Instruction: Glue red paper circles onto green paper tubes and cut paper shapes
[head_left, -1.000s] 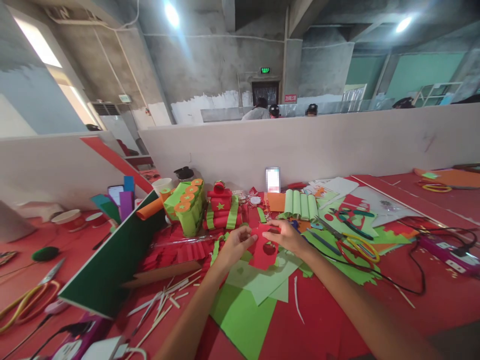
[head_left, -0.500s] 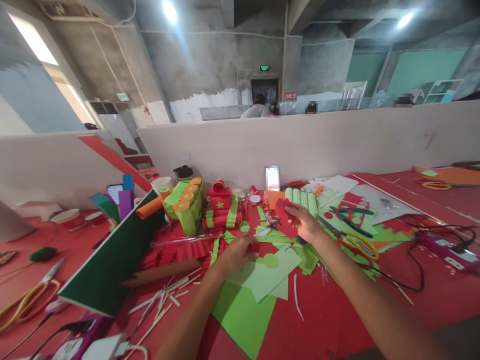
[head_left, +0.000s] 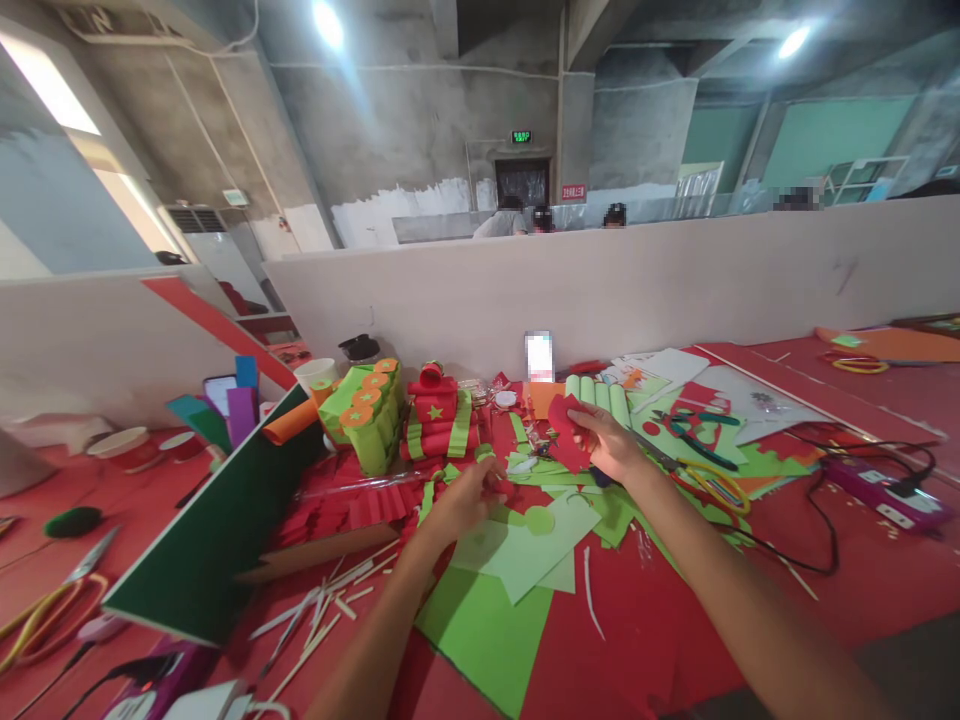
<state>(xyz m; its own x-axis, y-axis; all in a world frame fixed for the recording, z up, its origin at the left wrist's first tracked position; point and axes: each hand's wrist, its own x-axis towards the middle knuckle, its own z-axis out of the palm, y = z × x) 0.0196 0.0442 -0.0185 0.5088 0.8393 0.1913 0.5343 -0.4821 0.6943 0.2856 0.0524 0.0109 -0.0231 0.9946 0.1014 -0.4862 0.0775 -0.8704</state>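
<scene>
My right hand (head_left: 606,443) pinches a piece of red paper (head_left: 568,440) and holds it up above the heap of green scraps. To its left, my left hand (head_left: 471,497) is low over the table with fingers curled together; a bit of red shows at the fingertips, too small to make out. Pale green sheets (head_left: 517,555) lie just under that hand, with a light green paper disc (head_left: 539,520) on them. Behind it is a red paper model (head_left: 439,425) with green bands and a star.
A green paper model (head_left: 366,410) with orange discs stands at the left, beside a dark green board (head_left: 202,540). At right lie yellow-handled scissors (head_left: 716,487), pliers (head_left: 701,440) and a purple power strip (head_left: 889,492) with cables. A phone (head_left: 539,357) leans against the partition (head_left: 675,280).
The view has turned slightly, so everything sits a little further left. My left hand has lifted slightly and its fingers have drawn together. The right hand still holds the red paper.
</scene>
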